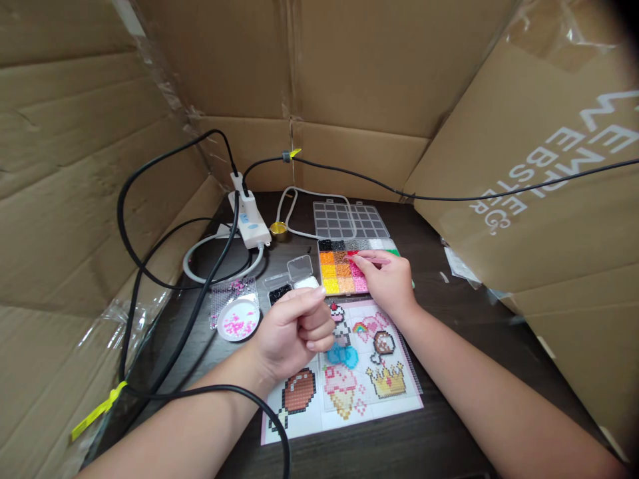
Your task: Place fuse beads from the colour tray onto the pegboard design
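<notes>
My right hand [392, 279] pinches a pair of pink tweezers [377, 260] over the sorted bead box [321, 269]. The tweezers' tips point left, close to the brown and red compartments. My left hand [294, 329] is curled into a fist with the thumb on top, and no object shows in it. It hangs above the left part of a pattern sheet [367, 416], which has pixel pictures of an ice cream, a crown and a bow. A clear pegboard [412, 372] appears to lie over the sheet's right part.
Left of my fist stand a white dish [252, 309] of pink beads and small boxes of black beads [279, 293] and white beads [305, 283]. A power strip [254, 223] with looping black cables [130, 246] lies behind. One cable crosses my left forearm. Cardboard walls [349, 153] surround the table.
</notes>
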{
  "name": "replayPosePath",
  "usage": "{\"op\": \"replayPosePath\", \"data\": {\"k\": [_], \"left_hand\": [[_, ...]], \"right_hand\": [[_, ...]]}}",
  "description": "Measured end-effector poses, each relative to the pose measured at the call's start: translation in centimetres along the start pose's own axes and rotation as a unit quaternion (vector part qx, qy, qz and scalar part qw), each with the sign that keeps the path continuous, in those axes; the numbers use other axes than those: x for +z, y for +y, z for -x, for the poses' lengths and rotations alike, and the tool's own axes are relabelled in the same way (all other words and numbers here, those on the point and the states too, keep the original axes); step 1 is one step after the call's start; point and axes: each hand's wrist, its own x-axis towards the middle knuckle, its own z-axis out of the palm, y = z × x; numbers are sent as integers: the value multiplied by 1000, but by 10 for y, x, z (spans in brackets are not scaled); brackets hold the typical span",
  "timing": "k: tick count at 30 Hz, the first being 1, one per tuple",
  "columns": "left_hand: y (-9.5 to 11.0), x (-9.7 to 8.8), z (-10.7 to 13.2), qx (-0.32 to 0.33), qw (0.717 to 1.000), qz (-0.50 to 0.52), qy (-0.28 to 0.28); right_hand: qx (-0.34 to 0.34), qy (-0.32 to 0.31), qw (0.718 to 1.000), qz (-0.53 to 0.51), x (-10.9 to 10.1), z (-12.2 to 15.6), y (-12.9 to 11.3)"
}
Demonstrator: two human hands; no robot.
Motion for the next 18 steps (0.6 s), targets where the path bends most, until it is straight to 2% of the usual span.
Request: {"op": "replayPosePath", "data": {"k": [18], "left_hand": [[0, 2, 1, -1, 1000, -2, 1]], "right_hand": [[-7, -7, 1000, 14, 0, -1, 2]]}}
